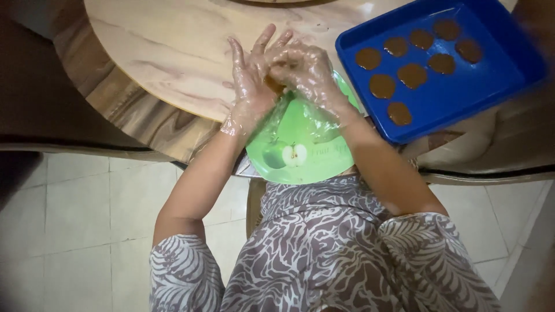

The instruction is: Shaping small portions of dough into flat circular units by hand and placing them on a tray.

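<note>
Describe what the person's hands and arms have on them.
Both hands, the left hand and the right hand, wear thin, clear, crinkled plastic gloves that end at the wrists. The forearms are bare. Short loose sleeves in grey-brown fabric with a white leafy swirl pattern cover the upper arms. No rings, watch or bracelets are visible.

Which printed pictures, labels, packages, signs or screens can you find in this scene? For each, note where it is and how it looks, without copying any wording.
Green plate: round, bright green, at the table's near edge under both gloved hands; it bears a printed picture of a whole green apple beside a cut half, with a faint pale caption next to it.
Packages, signs, screens: none in view.
</note>
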